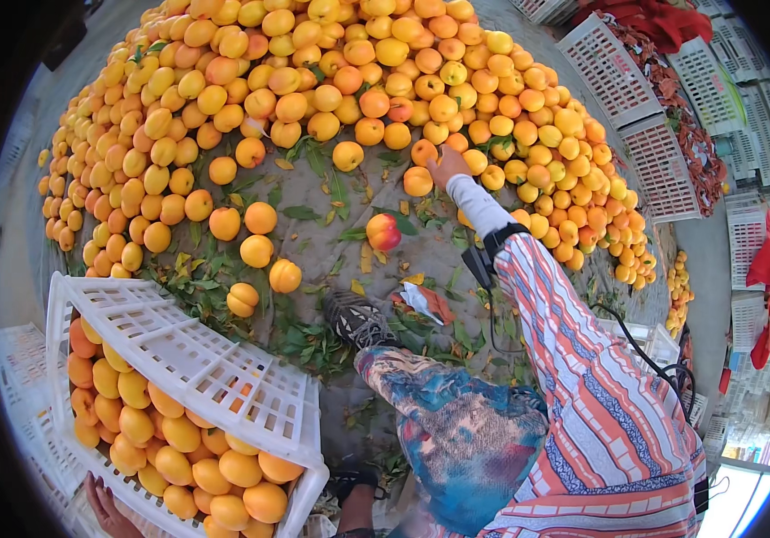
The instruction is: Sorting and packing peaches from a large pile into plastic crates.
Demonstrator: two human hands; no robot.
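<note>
A large heap of smooth yellow-orange stone fruit lies on a grey ground cloth. At its inner edge my right hand touches an orange fruit; whether the fingers grip it is hidden. Another fruit lies just below them. A white slatted plastic crate, full of similar fruit, leans tilted at lower left. Beside its outer lower edge is my left hand, fingers apart, holding nothing visible. A red-blushed fruit lies alone mid-cloth, with several loose fruits left of it.
Green and yellow leaves and a torn wrapper litter the cloth around a patterned shoe. A sandaled foot shows at the bottom. White crates stand at right, some with reddish material. A black cable loops beside my right sleeve.
</note>
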